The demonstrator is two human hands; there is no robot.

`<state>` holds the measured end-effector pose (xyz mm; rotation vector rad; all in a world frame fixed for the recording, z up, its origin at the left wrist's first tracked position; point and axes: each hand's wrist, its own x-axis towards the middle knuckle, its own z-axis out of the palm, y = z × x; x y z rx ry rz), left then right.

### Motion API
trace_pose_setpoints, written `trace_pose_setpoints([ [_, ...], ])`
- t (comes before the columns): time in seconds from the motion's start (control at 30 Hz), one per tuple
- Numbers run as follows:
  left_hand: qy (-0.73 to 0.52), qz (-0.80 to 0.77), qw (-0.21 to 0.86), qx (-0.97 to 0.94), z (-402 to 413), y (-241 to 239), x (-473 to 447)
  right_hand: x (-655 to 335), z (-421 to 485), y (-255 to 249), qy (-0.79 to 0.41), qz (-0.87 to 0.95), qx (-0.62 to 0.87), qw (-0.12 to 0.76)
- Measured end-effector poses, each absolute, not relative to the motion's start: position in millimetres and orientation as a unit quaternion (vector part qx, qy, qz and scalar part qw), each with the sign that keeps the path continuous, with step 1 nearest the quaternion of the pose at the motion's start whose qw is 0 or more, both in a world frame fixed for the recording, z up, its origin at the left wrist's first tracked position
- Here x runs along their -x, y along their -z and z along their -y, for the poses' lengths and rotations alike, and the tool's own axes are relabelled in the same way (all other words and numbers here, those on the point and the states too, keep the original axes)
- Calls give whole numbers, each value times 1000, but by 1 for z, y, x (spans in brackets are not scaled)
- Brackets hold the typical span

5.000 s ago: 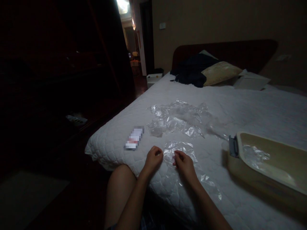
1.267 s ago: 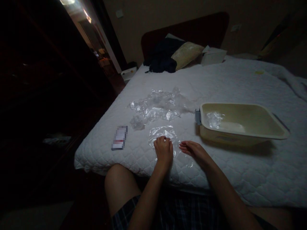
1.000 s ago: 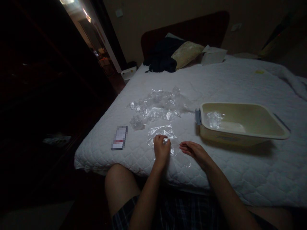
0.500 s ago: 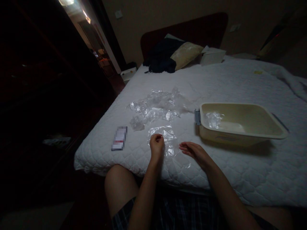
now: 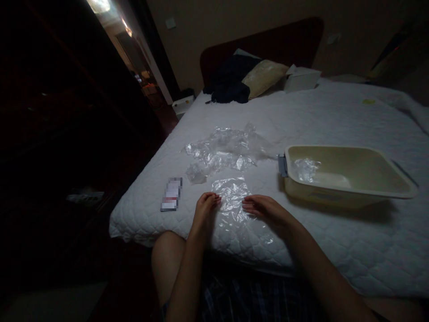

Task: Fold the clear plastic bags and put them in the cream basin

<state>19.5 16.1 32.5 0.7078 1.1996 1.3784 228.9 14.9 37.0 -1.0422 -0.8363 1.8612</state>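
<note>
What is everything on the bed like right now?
Sheet, clear, spread flat between both hands.
Left hand, open, fingers on the sheet's left edge.
Right hand, open, fingers on its right edge.
Pile, crumpled, loose on the bed.
Tub, upright, open, one crumpled wad inside.
Pack, lying flat.
Pillow, propped at the headboard.

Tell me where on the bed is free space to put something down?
Bare quilt lies between the tub and the pillow, and on the near edge right of the right hand. Crowded around the plastic sheet, crumpled plastic and packet.
</note>
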Motion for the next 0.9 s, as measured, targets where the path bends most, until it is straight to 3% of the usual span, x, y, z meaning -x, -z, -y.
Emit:
trace_pose_setpoints([
  [0.6,-555,-394,675,-285,-22,-26,-1,-210,-33,-36,-746,300,431,410],
  [0.9,-538,-588,474,-374,-40,-7,34,-245,-67,-24,-602,391,537,443],
])
